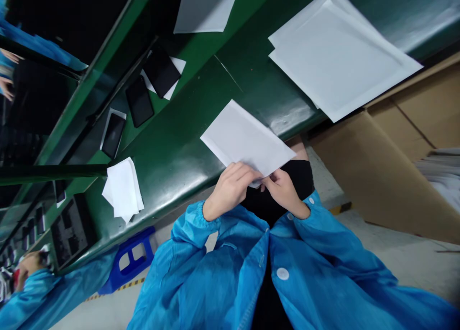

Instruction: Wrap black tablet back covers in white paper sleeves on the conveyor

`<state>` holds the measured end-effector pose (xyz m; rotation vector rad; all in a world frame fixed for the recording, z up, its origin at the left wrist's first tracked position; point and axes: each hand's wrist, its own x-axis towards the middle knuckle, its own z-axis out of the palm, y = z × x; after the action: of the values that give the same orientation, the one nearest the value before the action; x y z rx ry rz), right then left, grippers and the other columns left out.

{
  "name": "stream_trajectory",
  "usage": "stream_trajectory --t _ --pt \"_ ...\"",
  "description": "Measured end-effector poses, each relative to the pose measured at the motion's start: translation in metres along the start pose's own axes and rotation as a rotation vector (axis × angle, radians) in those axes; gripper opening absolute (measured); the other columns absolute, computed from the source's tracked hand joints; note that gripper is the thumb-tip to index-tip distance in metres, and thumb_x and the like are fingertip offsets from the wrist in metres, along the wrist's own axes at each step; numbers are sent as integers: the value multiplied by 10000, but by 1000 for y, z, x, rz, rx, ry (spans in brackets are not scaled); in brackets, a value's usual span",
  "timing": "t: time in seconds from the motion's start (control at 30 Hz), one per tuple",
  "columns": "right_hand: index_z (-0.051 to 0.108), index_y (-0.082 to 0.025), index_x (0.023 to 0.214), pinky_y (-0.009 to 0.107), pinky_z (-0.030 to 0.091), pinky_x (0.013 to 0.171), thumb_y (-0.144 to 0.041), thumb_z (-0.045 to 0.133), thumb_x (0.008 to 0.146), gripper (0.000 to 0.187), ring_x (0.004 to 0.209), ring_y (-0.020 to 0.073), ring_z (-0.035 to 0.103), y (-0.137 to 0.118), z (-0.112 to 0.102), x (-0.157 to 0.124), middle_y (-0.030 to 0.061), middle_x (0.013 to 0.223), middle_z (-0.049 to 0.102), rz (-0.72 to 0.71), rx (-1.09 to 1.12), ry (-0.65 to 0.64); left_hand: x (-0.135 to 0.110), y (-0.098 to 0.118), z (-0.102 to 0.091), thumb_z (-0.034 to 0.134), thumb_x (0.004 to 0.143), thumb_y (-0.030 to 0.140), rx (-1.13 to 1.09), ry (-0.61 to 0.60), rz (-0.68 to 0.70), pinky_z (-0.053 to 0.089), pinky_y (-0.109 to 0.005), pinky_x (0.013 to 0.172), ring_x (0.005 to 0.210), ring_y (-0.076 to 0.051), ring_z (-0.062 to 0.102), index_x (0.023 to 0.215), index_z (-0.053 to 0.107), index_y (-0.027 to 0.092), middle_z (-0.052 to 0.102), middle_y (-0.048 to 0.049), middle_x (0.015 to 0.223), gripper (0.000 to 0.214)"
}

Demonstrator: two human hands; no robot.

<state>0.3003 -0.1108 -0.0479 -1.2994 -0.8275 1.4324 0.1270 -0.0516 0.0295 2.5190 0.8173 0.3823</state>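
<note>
Both my hands hold one white flat pouch (247, 138) by its near corner, just over the front edge of the green table (172, 157). My left hand (230, 188) is closed, fingers curled over the pouch's corner. Beside it, my right hand (283, 191) pinches the same corner from the other side. The pouch slants up and away from me above the table. Blue sleeves cover both my arms.
A stack of larger white pouches (338, 56) lies at the table's right end, another white pouch (204, 8) at the top. Black flat devices (139, 101) sit on the belt. Folded white sheets (122, 188), a black foam tray (72, 227), a blue stool (131, 258), cardboard boxes (395, 167) and a co-worker's sleeve (32, 291) are nearby.
</note>
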Motion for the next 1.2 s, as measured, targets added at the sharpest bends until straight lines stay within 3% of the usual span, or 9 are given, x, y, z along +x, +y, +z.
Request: stream_trajectory --t 0.2,0.37,0.47,0.6,0.8,0.87,0.93,1.07,1.2 --pt "642 -220 704 326 600 567 -674 851 770 504 561 196 665 -6 -13 1 2 580 653 -89 41 269 5 -30 -27 498 1092 169 -12 275 -8 563 -391 928 1006 -221 679 1178 653 249 735 -69 1040 194" --pt "632 -183 667 298 554 632 -446 904 717 382 701 162 643 -25 -61 17 35 679 677 -233 38 695 30 -126 -39 558 1058 268 198 456 -265 541 -468 1025 1146 -277 640 1115 640 213 666 -123 1140 114" --pt "638 -173 650 306 534 630 -380 863 740 318 670 130 626 -50 -92 43 23 675 664 -365 127 831 63 -184 -43 620 1018 255 248 417 -303 488 -529 1112 1207 -306 619 1122 637 215 651 -135 1198 113" --pt "587 -189 626 270 446 499 -377 862 731 350 470 105 583 -80 -119 73 -25 513 572 -329 148 732 145 -225 -56 670 967 167 258 415 -264 467 -554 1143 1278 -320 583 1097 646 244 636 -139 1251 153" --pt "623 -216 758 214 309 318 -375 902 623 349 308 97 454 -81 -119 73 -34 464 580 -159 138 707 308 -229 -77 746 922 58 362 143 -268 526 -490 1124 1240 -269 594 1038 695 245 647 -106 1301 227" --pt "629 -223 811 226 352 322 -353 922 577 397 322 114 475 -76 -115 68 -38 498 606 -176 188 706 345 -223 -77 758 961 85 387 97 -302 571 -462 1067 1217 -273 671 861 669 165 695 -124 1141 156" --pt "634 -228 830 246 396 349 -359 939 564 426 349 134 508 -71 -112 62 -34 533 627 -188 215 695 368 -216 -75 609 1064 116 420 63 -331 553 -359 1014 1203 -243 728 689 550 149 718 -88 1017 382" --pt "640 -227 812 298 417 401 -580 861 759 419 399 177 551 -61 -108 48 33 586 675 -171 182 578 373 -200 -71 531 1028 -12 506 61 -336 529 -303 985 1306 -223 693 743 526 161 739 -121 1179 333" --pt "641 -255 893 338 426 436 -571 843 786 390 434 194 561 -55 -103 37 49 744 758 -196 131 490 311 -180 -82 389 1045 19 478 172 -280 521 -301 990 1328 -234 676 1127 661 111 624 -125 1405 299"
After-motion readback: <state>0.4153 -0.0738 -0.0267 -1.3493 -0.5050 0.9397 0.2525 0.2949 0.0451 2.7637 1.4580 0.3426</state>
